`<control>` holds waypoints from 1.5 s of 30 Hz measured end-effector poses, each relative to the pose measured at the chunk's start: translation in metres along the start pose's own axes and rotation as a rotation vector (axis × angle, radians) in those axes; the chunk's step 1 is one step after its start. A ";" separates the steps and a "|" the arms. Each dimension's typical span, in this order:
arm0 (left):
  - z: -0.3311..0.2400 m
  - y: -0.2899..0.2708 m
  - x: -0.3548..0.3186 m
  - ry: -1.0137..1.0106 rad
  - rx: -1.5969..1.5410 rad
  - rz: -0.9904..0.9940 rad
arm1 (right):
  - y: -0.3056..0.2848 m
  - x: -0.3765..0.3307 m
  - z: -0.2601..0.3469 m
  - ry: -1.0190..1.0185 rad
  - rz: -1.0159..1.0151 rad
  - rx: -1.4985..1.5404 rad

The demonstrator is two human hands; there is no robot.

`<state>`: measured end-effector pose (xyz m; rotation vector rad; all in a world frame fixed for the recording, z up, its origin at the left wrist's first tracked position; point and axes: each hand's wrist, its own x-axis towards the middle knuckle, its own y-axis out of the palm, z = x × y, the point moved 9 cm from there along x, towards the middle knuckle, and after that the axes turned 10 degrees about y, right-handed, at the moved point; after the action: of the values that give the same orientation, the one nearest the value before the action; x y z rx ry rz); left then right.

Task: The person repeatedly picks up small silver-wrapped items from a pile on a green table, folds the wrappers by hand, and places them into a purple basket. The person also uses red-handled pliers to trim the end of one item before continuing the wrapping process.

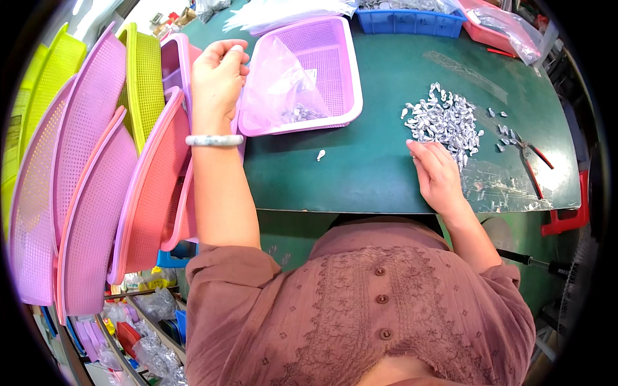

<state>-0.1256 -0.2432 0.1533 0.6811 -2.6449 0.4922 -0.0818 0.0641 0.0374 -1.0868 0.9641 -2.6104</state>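
Observation:
My left hand (222, 80) is raised at the left side of a purple plastic basket (353, 96), its fingers curled in with the thumb pressed on them. Whether anything is inside that grip is hidden. In the basket lies a clear plastic bag (278, 83) with small grey pieces at its bottom. My right hand (439, 172) rests at the near edge of a heap of small silvery teardrop-shaped pieces (444, 121). Its thumb and fingertips are drawn together, and what they hold, if anything, is too small to tell. One loose piece (321, 155) lies between basket and heap.
Red-handled pliers (533, 164) lie on the green table (380, 186), right of the heap, beside several stray pieces. Stacked purple, pink and green baskets (90, 167) crowd the left. A blue bin (412, 22) and a red tray (496, 32) stand at the back.

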 end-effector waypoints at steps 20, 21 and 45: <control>-0.005 0.108 -0.112 0.294 -0.017 0.355 | 0.005 -0.009 -0.035 0.301 -0.002 0.694; 0.012 0.126 -0.132 0.139 -0.082 0.453 | 0.006 -0.009 -0.033 0.308 0.009 0.768; 0.039 0.162 -0.180 0.127 -0.218 0.483 | 0.028 -0.016 -0.027 0.373 0.139 0.866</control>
<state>-0.0723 -0.0561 0.0042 -0.0599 -2.6778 0.3478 -0.0917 0.0620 -0.0033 -0.3102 -0.1084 -2.6776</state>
